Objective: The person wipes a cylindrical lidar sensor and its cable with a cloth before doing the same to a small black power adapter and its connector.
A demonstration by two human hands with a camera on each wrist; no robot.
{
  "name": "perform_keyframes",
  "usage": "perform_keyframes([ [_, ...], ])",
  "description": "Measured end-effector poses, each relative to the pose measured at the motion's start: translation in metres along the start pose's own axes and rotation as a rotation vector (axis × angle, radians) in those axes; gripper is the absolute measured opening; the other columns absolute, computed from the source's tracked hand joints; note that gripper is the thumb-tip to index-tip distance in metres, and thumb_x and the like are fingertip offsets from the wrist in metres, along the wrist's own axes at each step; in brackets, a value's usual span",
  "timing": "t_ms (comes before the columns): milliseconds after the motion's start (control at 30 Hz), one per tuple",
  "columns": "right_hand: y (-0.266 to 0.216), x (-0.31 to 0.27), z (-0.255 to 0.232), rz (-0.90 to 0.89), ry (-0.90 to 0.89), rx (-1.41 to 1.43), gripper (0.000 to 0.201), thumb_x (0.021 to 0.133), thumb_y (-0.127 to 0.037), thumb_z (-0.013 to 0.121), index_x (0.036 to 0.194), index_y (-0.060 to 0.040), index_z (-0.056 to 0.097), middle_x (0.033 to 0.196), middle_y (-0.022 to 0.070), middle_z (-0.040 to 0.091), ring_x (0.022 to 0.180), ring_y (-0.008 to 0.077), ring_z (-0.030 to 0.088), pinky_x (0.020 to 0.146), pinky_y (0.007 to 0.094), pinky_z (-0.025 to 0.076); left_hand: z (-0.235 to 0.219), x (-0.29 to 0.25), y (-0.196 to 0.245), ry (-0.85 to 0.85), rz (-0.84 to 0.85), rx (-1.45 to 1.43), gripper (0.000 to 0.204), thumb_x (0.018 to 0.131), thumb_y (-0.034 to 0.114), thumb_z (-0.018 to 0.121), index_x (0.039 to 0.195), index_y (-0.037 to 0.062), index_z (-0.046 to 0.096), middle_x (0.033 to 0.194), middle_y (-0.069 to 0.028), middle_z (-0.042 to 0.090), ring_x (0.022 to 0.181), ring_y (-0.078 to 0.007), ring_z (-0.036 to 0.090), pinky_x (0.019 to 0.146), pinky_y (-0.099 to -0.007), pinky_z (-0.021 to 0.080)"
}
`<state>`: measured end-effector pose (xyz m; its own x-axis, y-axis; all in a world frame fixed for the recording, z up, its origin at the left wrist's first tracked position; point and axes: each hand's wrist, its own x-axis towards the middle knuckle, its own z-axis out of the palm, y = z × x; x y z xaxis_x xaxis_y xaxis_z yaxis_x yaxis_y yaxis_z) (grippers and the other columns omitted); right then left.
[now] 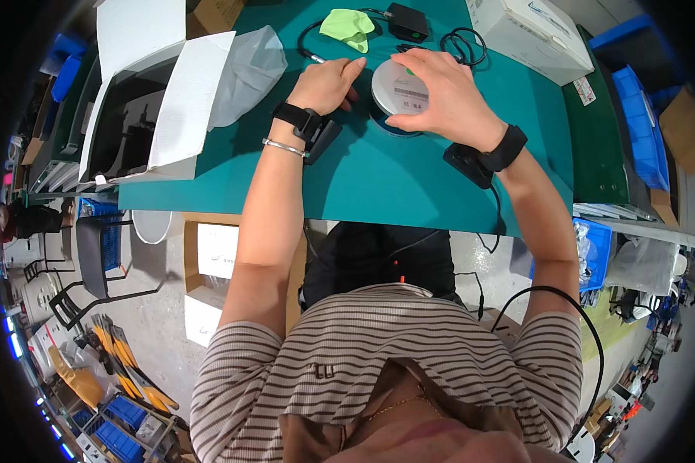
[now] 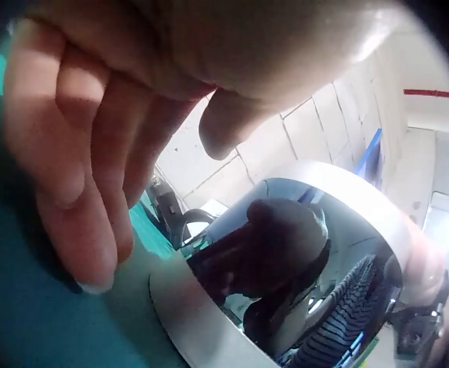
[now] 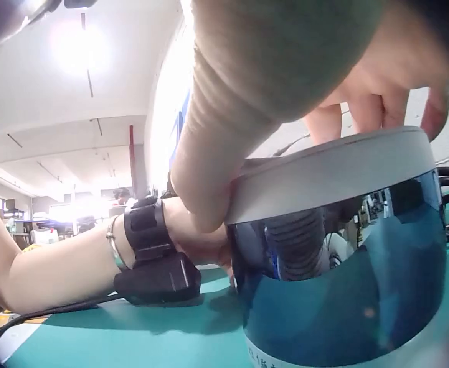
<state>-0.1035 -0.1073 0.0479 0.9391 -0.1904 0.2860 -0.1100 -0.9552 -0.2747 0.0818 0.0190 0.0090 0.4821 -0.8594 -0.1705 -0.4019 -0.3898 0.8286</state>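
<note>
A squat cylindrical lidar sensor (image 1: 400,86) stands on the green table, with a white labelled top and a glossy dark side band. In the right wrist view, that mirror-like band (image 3: 347,268) shows below the white cap. My right hand (image 1: 459,96) grips the sensor around its top, thumb on the near side and fingers on the far side. Just left of the sensor is my left hand (image 1: 324,86), its fingers loosely bent downward and holding nothing. In the left wrist view, these fingers (image 2: 94,176) hang close over the table, apart from the sensor.
A cable with a metal connector (image 1: 315,58) ends beside my left hand. Behind are a light-green cloth (image 1: 347,29), a black power adapter (image 1: 407,21) and coiled cable (image 1: 465,48). An open white box (image 1: 197,100) and plastic bag (image 1: 249,73) stand left; a closed white box (image 1: 529,35) stands right.
</note>
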Motion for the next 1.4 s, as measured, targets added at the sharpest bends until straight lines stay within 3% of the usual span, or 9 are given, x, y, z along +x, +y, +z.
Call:
perform_keyframes([
  [433,0.014,-0.023,-0.017,0.002,0.037,0.173,0.074,0.071,-0.042,0.078,0.133,-0.0134,0.05,0.136,0.0112,0.047,0.127,0.0307,0.042,0.106,0.0449,0.03,0.007,0.003,0.001,0.106,0.035,0.197,0.048,0.095,0.051,0.043,0.095,0.0077,0.065,0.069,-0.0062,0.066,0.06,-0.0193,0.066,0.063,-0.0349,0.05],
  [533,0.021,-0.035,-0.024,0.192,0.147,0.276,0.053,0.082,-0.029,0.072,0.129,-0.0123,0.054,0.132,0.01,0.051,0.12,0.0249,0.05,0.104,0.0378,0.037,0.007,0.005,-0.004,0.142,0.053,0.205,0.047,0.095,0.051,0.043,0.094,0.0083,0.064,0.068,-0.0072,0.065,0.06,-0.0224,0.066,0.065,-0.0375,0.05],
  [633,0.023,-0.046,-0.033,0.287,0.28,0.421,0.05,0.082,-0.033,0.073,0.122,-0.0076,0.058,0.123,0.0106,0.056,0.114,0.0237,0.054,0.098,0.0354,0.043,0.009,0.005,-0.001,0.155,0.053,0.205,0.048,0.095,0.051,0.043,0.089,0.0079,0.062,0.068,-0.0083,0.065,0.063,-0.0249,0.065,0.066,-0.0396,0.049],
  [733,0.028,-0.054,-0.042,0.221,0.447,0.441,0.044,0.081,-0.029,0.074,0.117,-0.0064,0.061,0.114,0.0084,0.06,0.104,0.019,0.058,0.092,0.0327,0.045,0.01,0.01,-0.004,0.157,0.057,0.214,0.048,0.095,0.051,0.044,0.088,0.0072,0.062,0.068,-0.008,0.064,0.063,-0.0235,0.065,0.065,-0.038,0.049],
  [833,0.035,-0.061,-0.051,0.314,0.318,0.53,0.039,0.082,-0.027,0.073,0.114,-0.0065,0.062,0.111,0.0075,0.061,0.098,0.0172,0.058,0.087,0.032,0.045,0.006,0.005,-0.003,0.134,0.037,0.16,0.049,0.094,0.051,0.045,0.092,0.0053,0.063,0.07,-0.0082,0.064,0.063,-0.021,0.064,0.065,-0.0355,0.049],
  [933,0.031,-0.068,-0.041,0.31,0.203,0.45,0.036,0.085,-0.025,0.069,0.116,-0.0086,0.061,0.111,0.0077,0.061,0.097,0.0194,0.058,0.083,0.032,0.046,0.004,0.0,0.0,0.084,0.122,-0.001,0.048,0.094,0.047,0.049,0.102,0.0022,0.064,0.078,-0.0087,0.067,0.067,-0.0188,0.065,0.068,-0.0331,0.051],
  [1067,0.04,-0.061,-0.036,0.313,0.189,0.308,0.035,0.088,-0.025,0.066,0.118,-0.009,0.06,0.113,0.0089,0.06,0.098,0.0214,0.059,0.078,0.0315,0.047,0.006,-0.006,0.007,0.036,0.372,-0.03,0.052,0.095,0.046,0.053,0.125,0.0031,0.055,0.114,-0.0142,0.062,0.112,-0.0241,0.056,0.095,-0.0325,0.042],
  [1233,0.058,-0.046,-0.044,0.366,0.176,0.425,0.034,0.089,-0.025,0.065,0.118,-0.0062,0.06,0.112,0.0072,0.06,0.088,0.0159,0.059,0.072,0.028,0.047,0.007,0.005,-0.005,0.224,0.415,-0.037,0.049,0.095,0.04,0.053,0.129,0.0045,0.053,0.123,-0.0145,0.058,0.112,-0.0244,0.057,0.095,-0.0326,0.043],
  [1400,0.055,-0.045,-0.044,0.458,0.242,0.888,0.028,0.094,-0.023,0.058,0.112,-0.0023,0.061,0.094,0.002,0.06,0.066,0.0056,0.047,0.06,0.0205,0.037,-0.002,0.026,-0.022,0.365,0.286,0.045,0.046,0.09,0.031,0.06,0.128,0.0062,0.053,0.126,-0.0171,0.055,0.109,-0.0286,0.059,0.092,-0.038,0.047],
])
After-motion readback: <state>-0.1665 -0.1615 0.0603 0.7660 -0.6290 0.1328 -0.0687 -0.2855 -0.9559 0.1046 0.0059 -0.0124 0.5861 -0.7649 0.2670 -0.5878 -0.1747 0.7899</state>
